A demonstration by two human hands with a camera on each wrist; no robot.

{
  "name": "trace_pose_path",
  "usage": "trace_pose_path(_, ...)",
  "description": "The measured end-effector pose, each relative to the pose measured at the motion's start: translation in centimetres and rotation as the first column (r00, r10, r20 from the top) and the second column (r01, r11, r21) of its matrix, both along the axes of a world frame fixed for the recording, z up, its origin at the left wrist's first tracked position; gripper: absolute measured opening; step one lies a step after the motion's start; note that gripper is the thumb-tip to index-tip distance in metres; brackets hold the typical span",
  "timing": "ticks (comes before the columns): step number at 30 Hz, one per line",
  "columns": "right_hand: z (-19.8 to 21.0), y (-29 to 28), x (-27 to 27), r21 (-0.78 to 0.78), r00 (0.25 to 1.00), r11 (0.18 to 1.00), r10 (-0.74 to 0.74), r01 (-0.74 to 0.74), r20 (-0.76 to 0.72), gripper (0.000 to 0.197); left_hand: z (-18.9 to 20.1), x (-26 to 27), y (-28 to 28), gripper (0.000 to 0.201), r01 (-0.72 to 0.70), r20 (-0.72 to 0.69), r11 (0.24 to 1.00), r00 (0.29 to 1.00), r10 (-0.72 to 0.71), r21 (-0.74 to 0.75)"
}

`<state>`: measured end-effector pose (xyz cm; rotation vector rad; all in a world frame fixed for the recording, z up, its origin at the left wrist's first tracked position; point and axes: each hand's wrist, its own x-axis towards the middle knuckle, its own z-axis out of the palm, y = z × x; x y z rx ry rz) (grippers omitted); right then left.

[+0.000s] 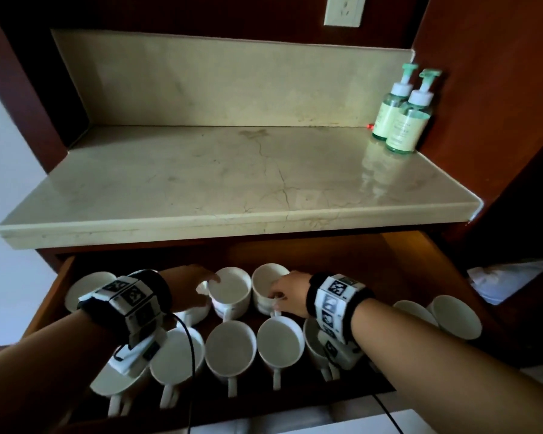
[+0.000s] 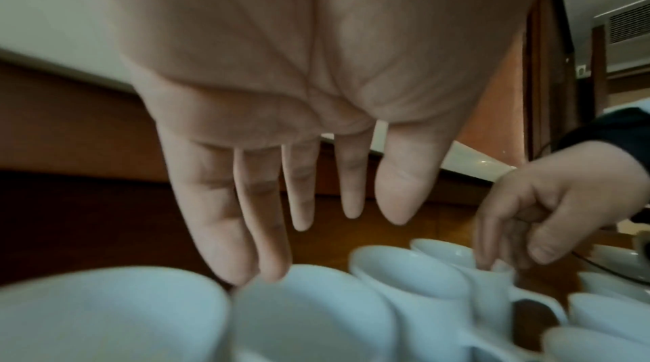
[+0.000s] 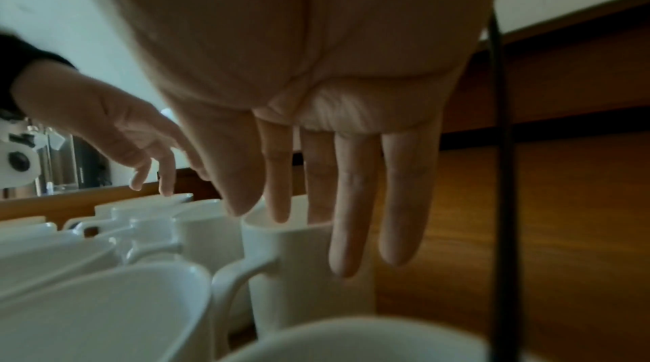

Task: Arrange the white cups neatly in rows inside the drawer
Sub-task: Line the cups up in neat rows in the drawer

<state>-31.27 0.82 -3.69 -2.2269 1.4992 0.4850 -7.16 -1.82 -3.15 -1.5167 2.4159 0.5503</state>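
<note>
The wooden drawer (image 1: 376, 270) stands pulled out and holds several white cups in rough rows. My left hand (image 1: 192, 288) reaches over the back row with straight, spread fingers (image 2: 225, 215). Its tips are close to the rim of one cup (image 1: 232, 292) and hold nothing; contact is blurred. My right hand (image 1: 287, 296) sits at the neighbouring back-row cup (image 1: 265, 280). In the right wrist view its fingers (image 3: 348, 215) hang straight, two dipping into that cup's (image 3: 299, 270) mouth and two outside the wall. The thumb is not clamped. A front row of cups (image 1: 231, 346) lies nearer me, handles toward me.
A marble counter (image 1: 232, 183) overhangs the drawer's back. Two green pump bottles (image 1: 402, 114) stand at its far right corner. Two more cups (image 1: 455, 314) sit at the drawer's right end, another (image 1: 88, 289) at its left. A black cable (image 1: 189, 355) hangs from my left wrist.
</note>
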Motion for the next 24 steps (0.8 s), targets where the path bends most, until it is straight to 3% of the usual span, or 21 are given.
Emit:
trace_pose_path(3, 0.8, 0.2, -1.1, -0.109, 0.995, 0.994, -0.018, 0.028, 0.094, 0.031, 2.2, 4.3, 0.7, 0.046, -0.081, -0.083, 0.996, 0.994, 0.077, -0.041)
trace_pose_path(5, 1.4, 0.0, -1.3, -0.155, 0.996, 0.987, -0.024, 0.037, 0.085, 0.028, 2.6, 7.3, 1.1, 0.049, -0.139, 0.008, 0.985, 0.990, 0.141, -0.102)
trace_pose_path(8, 1.7, -0.6, -0.3, -0.208, 0.997, 0.978, -0.015, 0.030, 0.076, 0.027, 1.6, 10.0, 1.4, 0.067, -0.264, 0.217, 0.952, 0.931, 0.294, -0.154)
trace_pose_path(11, 1.3, -1.1, 2.7, -0.226, 0.992, 0.974, 0.033, -0.005, 0.123, 0.028, 1.0, 10.1, 1.2, 0.080, -0.323, 0.246, 0.942, 0.909, 0.337, -0.095)
trace_pose_path(18, -0.1, -2.5, 10.2, -0.259, 0.983, 0.961, 0.130, -0.093, 0.129, 0.035, 0.7, 8.6, 0.3, 0.091, -0.320, 0.238, 0.946, 0.916, 0.322, -0.045)
trace_pose_path(24, -1.5, -3.5, 15.5, -0.131, 0.995, 0.987, 0.094, -0.088, 0.044, 0.084, 0.4, 8.3, 0.1, 0.102, -0.279, 0.297, 0.958, 0.912, 0.285, -0.062)
